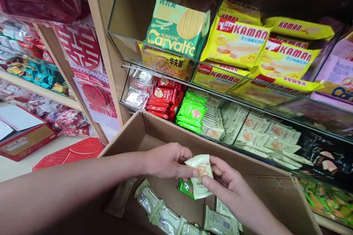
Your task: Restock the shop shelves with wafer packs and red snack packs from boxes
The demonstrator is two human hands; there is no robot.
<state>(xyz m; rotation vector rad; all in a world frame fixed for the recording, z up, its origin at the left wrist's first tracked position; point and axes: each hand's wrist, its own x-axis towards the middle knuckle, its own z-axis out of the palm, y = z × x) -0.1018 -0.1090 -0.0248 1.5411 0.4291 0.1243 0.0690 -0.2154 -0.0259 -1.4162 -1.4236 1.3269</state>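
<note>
Between my two hands, above an open cardboard box [171, 128], is a cream-coloured snack packet [202, 165] with its printed front facing up. My left hand [168, 161] pinches its left edge, thumb on top. On the right edge, my right hand [227, 180] grips it with the thumb across the front. Just below and behind it shows a green packet [185, 187], partly covered; whether my fingers touch it I cannot tell. Pale green wrapped packets [165, 216] lie in a row on the box floor, and more packets [220, 222] rest under my right hand.
Behind the box, a shelf bin holds red packets [165, 97], green packets [191, 112] and cream packets [253, 132]. Higher up sit yellow wafer packs [237, 40] and a green-and-cream wafer pack [178, 29]. A wooden upright [103, 44] and a red box [27, 132] are at left.
</note>
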